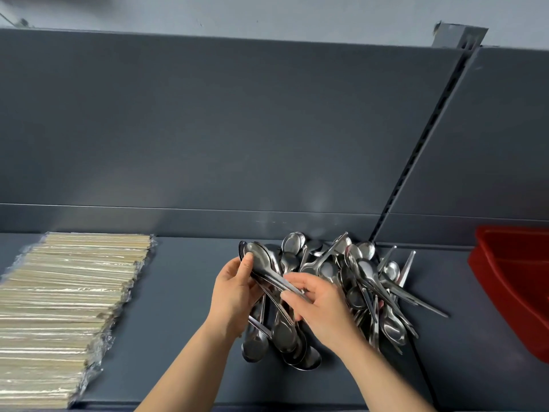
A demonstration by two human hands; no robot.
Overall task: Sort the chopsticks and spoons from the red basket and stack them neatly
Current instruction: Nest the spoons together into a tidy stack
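Spoons (263, 261) lie bowls far-left, handles near-right: left hand (234, 289) clasps the bowls, right hand (322, 309) pinches the handles.

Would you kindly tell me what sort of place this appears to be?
Probably a canteen or restaurant supply area: grey metal shelving with a slotted upright, a large stack of wrapped chopsticks, and a heap of metal spoons near a red basket.

Dark grey shelf (184, 292), matte, runs the full width. Grey back panel (208, 129) stands upright behind it. Black slotted rail (421, 144) slants up the panel at right, ending at a grey post top (457, 37). Pale wall (267, 13) above.
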